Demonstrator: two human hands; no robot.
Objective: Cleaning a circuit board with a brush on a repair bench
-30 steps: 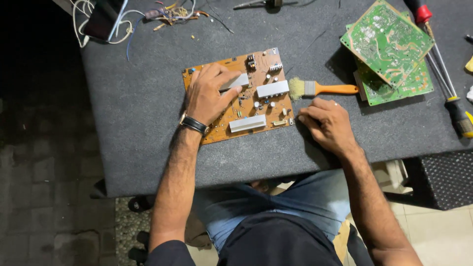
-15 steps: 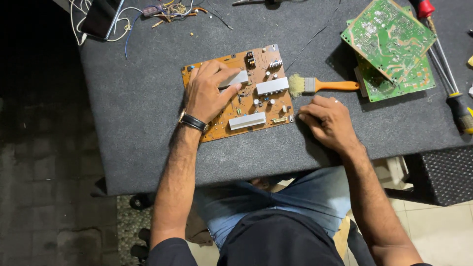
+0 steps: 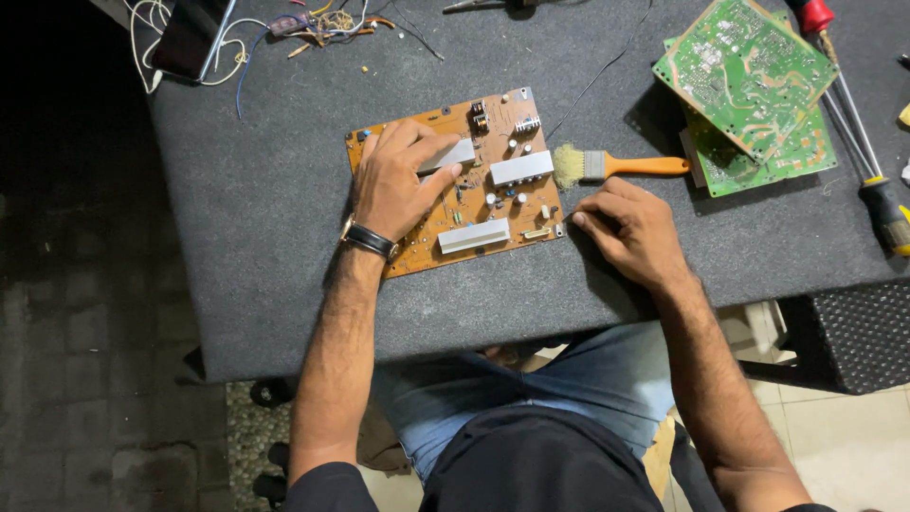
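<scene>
Head view: my left hand (image 3: 398, 185) lies flat and open on the orange-brown rectangular circuit board (image 3: 455, 180).
My right hand (image 3: 630, 232) rests loosely curled and empty beside the board; the orange-handled bristle brush (image 3: 616, 166) lies untouched.

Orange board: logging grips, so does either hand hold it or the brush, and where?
Neither is gripped. Left hand lies flat on the board; right hand rests on the table.

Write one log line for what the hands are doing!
left hand: flat on orange circuit board | right hand: on table beside board | brush: lying free
</scene>
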